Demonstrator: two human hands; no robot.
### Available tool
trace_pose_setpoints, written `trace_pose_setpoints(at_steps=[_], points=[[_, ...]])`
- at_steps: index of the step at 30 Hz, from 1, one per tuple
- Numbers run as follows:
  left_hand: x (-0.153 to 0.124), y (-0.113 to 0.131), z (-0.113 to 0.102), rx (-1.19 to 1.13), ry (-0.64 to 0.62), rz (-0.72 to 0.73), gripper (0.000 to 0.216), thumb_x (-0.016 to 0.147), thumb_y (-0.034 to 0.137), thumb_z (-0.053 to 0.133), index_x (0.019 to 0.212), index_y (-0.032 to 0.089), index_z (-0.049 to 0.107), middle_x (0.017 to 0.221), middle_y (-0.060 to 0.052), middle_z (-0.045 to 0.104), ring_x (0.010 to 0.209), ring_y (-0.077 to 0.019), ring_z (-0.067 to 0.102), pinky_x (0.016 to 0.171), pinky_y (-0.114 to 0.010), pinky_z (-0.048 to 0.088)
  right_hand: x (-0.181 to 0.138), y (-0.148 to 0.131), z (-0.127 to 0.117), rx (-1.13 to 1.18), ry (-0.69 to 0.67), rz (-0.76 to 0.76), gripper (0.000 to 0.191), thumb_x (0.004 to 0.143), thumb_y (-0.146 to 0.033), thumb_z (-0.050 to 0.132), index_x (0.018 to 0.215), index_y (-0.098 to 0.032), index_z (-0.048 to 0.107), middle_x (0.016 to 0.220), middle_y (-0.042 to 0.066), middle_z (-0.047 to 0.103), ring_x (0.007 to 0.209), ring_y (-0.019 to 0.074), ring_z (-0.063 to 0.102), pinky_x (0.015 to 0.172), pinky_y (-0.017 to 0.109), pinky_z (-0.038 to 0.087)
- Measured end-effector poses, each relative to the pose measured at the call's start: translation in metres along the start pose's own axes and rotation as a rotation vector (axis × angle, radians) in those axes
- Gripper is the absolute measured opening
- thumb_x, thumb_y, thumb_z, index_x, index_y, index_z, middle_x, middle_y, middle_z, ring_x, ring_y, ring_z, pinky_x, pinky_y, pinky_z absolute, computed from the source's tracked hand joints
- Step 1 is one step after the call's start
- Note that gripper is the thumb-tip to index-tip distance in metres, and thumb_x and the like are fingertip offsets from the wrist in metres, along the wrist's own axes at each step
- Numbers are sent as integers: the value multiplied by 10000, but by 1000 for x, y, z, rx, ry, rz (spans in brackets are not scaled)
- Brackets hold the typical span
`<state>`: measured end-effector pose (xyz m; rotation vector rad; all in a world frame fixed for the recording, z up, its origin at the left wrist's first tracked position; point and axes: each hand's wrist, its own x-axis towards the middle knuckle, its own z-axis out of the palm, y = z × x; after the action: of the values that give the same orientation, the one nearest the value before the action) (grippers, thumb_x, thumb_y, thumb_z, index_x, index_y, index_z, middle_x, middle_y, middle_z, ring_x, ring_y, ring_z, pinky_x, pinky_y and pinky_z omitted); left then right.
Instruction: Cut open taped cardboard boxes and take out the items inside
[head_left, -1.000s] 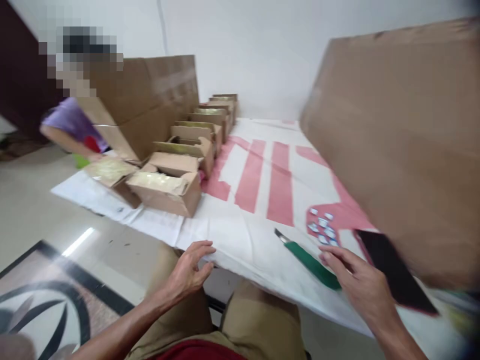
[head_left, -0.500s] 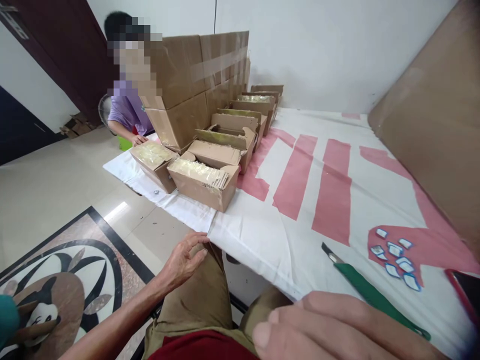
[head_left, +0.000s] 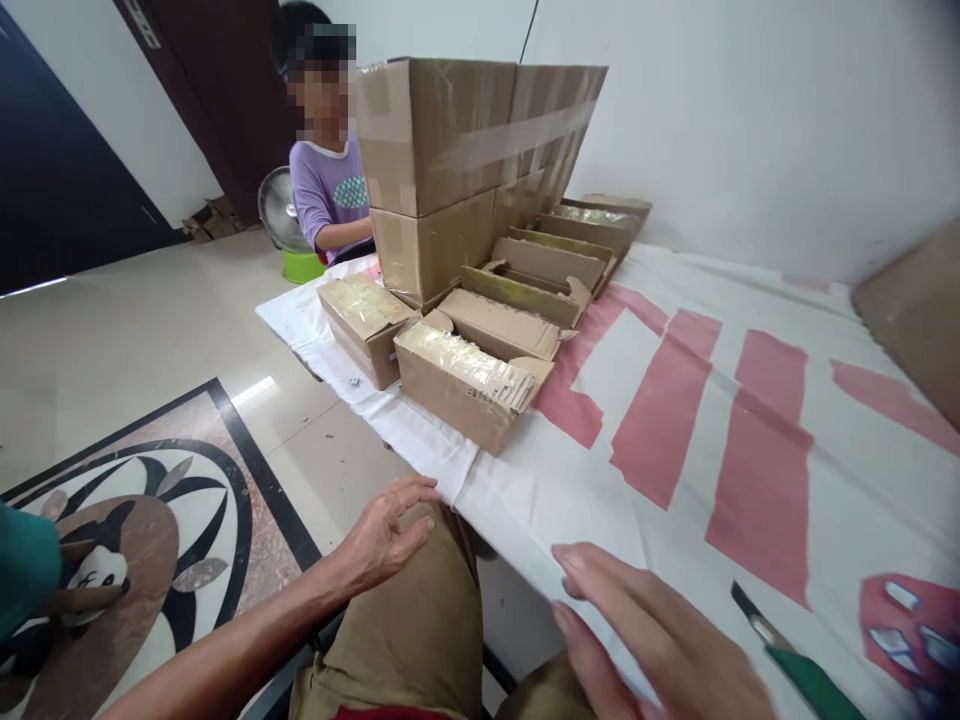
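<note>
My left hand [head_left: 386,535] rests on my knee in tan trousers, fingers spread and empty, just below the near edge of the white and red sheet [head_left: 675,420]. Also empty, my right hand [head_left: 652,645] lies flat on that sheet's near edge with its fingers stretched toward the left. A green-handled utility knife [head_left: 795,665] lies on the sheet to the right of my right hand, blade out. An open cardboard box [head_left: 469,385] packed with clear-wrapped items stands nearest, ahead of my hands.
Several more small open boxes [head_left: 555,265] run in a row toward the wall beside tall stacked cartons [head_left: 457,165]. A person in a purple shirt [head_left: 330,190] sits behind them near a fan [head_left: 277,205]. Small stickers [head_left: 907,630] lie at the right edge. A large carton [head_left: 919,310] stands right.
The view has swung left, sliding the knife, stickers and right carton toward the frame's edge. My right hand has moved left from beside the knife onto the sheet's edge. The left hand stays on my knee.
</note>
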<state>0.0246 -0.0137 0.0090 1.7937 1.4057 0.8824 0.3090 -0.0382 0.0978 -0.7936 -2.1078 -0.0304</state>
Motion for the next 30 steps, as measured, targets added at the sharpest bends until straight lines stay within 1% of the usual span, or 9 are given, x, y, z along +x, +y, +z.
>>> trace_pose_setpoints(at_steps=[3, 6, 9, 12, 14, 18, 21, 26, 30], points=[[6, -7, -17, 14, 70, -8, 285, 905, 289, 592, 1150, 250, 733, 1353, -114, 678, 1260, -293, 632, 891, -390, 602, 4, 7, 43, 42, -90, 67, 365, 950, -75, 568, 1303, -157, 606, 1072, 99, 759, 922, 179, 747, 805, 282, 611], [7, -13, -30, 12, 144, -36, 271, 902, 293, 591, 1127, 244, 732, 1301, -103, 709, 1243, -287, 644, 948, -418, 583, -7, 11, 83, 99, -156, 129, 330, 958, -94, 509, 1258, -182, 615, 1078, 86, 756, 960, 193, 746, 818, 308, 629], [2, -20, -37, 7, 159, -59, 253, 902, 280, 589, 1107, 240, 732, 1270, -92, 728, 1186, -265, 677, 960, -407, 577, -15, 18, 111, 128, -188, 147, 335, 947, -94, 495, 1241, -198, 619, 1081, 79, 755, 969, 204, 743, 827, 334, 637], [3, -31, -46, 49, 161, -35, 247, 891, 260, 597, 1095, 240, 736, 1273, -89, 730, 1153, -251, 697, 933, -383, 586, -13, 28, 126, 126, -188, 144, 314, 948, -104, 503, 1218, -204, 629, 1079, 78, 756, 965, 212, 741, 828, 350, 636], [14, -42, -60, 117, 232, -17, 260, 882, 230, 586, 1090, 239, 740, 1280, -84, 729, 1158, -245, 697, 948, -385, 584, -9, 33, 133, 124, -186, 140, 291, 952, -116, 508, 1196, -206, 639, 1074, 78, 758, 965, 217, 741, 833, 356, 632], [57, -72, -104, 261, 485, -78, 271, 820, 159, 571, 1015, 212, 752, 1204, -82, 755, 1156, -252, 691, 1055, -426, 536, -2, 37, 144, 148, -194, 142, 258, 959, -125, 503, 1147, -210, 658, 1051, 68, 764, 952, 211, 741, 831, 339, 617], [90, -94, -136, 279, 556, -135, 282, 819, 155, 543, 1005, 195, 750, 1162, -88, 762, 1124, -267, 690, 1067, -454, 523, 5, 37, 156, 187, -214, 158, 244, 964, -120, 503, 1114, -210, 672, 1037, 54, 763, 939, 191, 736, 830, 307, 597], [123, -121, -161, 276, 589, -203, 339, 814, 149, 522, 1055, 190, 756, 1156, -82, 760, 1023, -256, 702, 1039, -443, 537, 50, 35, 192, 193, -287, 190, 248, 990, -129, 484, 1045, -213, 711, 992, 48, 763, 908, 183, 729, 814, 276, 559], [140, -141, -165, 245, 583, -221, 429, 808, 101, 489, 1135, 203, 747, 1159, -62, 765, 1047, -237, 700, 1062, -418, 527, 114, 33, 239, 10, -559, 236, 257, 1013, -145, 498, 1115, -217, 723, 1095, 52, 760, 974, 166, 725, 849, 233, 533]])
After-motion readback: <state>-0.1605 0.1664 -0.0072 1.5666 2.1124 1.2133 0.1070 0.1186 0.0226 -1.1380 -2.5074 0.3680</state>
